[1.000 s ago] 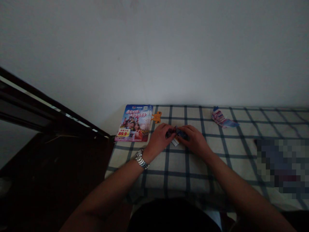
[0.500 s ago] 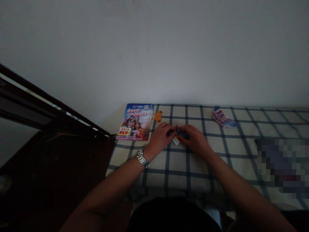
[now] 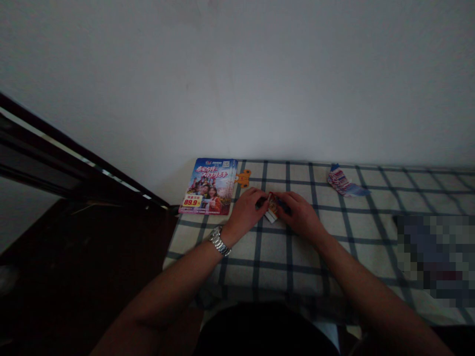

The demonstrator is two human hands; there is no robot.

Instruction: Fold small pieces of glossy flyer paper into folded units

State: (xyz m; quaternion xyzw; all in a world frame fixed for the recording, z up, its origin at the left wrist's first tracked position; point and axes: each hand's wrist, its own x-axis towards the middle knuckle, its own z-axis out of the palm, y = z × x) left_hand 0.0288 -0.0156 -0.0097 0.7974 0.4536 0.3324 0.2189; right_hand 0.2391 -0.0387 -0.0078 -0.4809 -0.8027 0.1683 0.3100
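Observation:
A small piece of folded printed paper (image 3: pixel 272 212) is held between my two hands, low over the checked cloth. My left hand (image 3: pixel 249 210), with a silver watch on its wrist, pinches its left side. On the other side, the fingers of my right hand (image 3: pixel 300 213) are closed on its right part. The fingertips cover much of the paper, so its exact folds are hidden. To the left of my left hand lies a stack of printed flyers (image 3: pixel 208 190), and just behind that hand is an orange bear-shaped thing (image 3: pixel 243 178).
A checked cloth (image 3: pixel 304 267) covers the surface, which meets a pale wall (image 3: pixel 260 89). Toward the back right lies a pleated piece of printed paper (image 3: pixel 343 183). A pixelated dark patch (image 3: pixel 434 252) is at the right. A dark railing (image 3: pixel 81 158) runs along the left.
My fingers have shifted slightly on the folded paper, and more of its orange-brown print shows between them. The flyers and the pleated paper stay in place.

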